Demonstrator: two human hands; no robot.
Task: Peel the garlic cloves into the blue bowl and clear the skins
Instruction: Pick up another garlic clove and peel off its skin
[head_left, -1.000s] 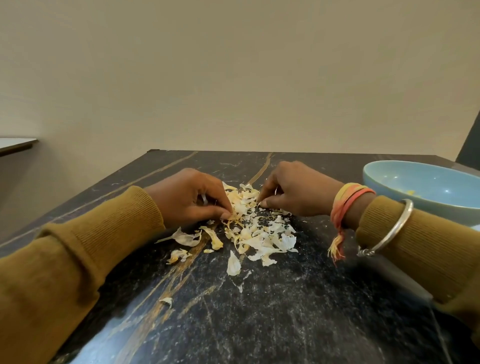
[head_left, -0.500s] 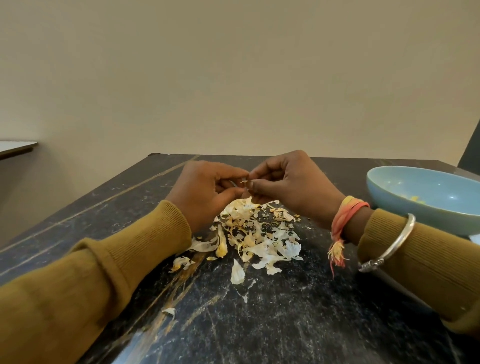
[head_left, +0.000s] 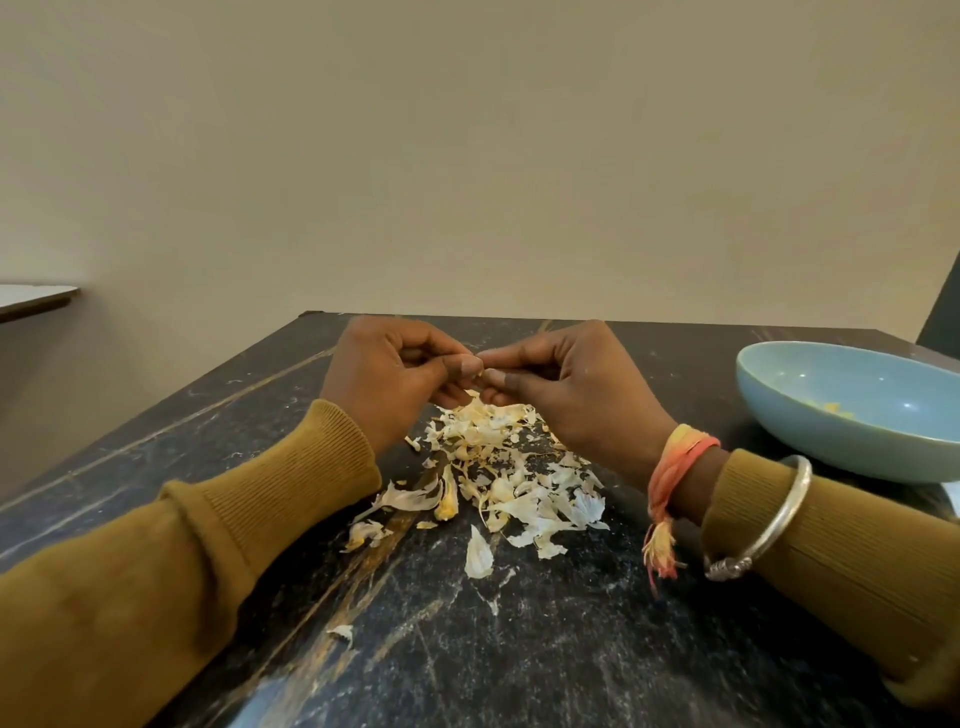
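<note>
While poised above the skin pile at frame centre, left hand and right hand pinch one small pale piece.

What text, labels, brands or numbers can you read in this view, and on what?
None readable. The blue bowl, the table, the bangle and the wall bear no writing.
The white corner beside the bowl shows too little to tell.
The left hand and right hand pinch a bare garlic clove.
</note>
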